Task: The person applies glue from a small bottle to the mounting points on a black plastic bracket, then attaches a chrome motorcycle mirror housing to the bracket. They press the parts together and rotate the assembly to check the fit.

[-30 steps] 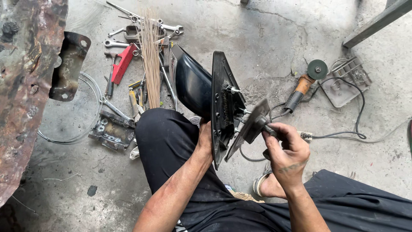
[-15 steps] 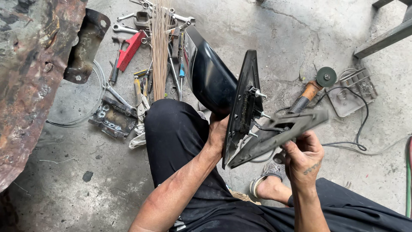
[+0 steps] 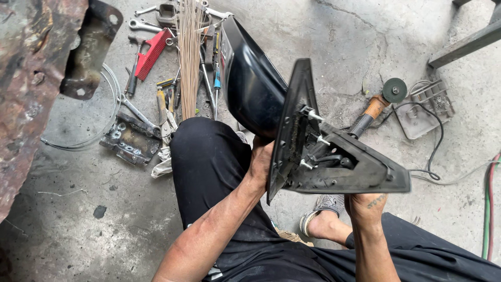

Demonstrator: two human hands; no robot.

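I hold a black car side mirror (image 3: 255,89) upright over my lap. Its glossy housing points away from me, and its triangular mounting base (image 3: 344,167) with studs and a short cable faces me. My left hand (image 3: 261,162) grips the lower edge of the housing from beneath. My right hand (image 3: 365,203) holds the underside of the mounting base, mostly hidden behind it. Both knees in black trousers sit below the mirror.
Wrenches, screwdrivers, pliers, a red-handled tool (image 3: 151,52) and a bundle of thin rods (image 3: 188,47) lie on the concrete floor ahead. An angle grinder (image 3: 378,104) with cable lies to the right. A rusty metal panel (image 3: 31,89) stands at left, a metal bracket (image 3: 130,138) beside it.
The mounting base has swung up and toward me, now level and closer to the camera. My right hand has shifted from its end to underneath it. The view moved nearer.
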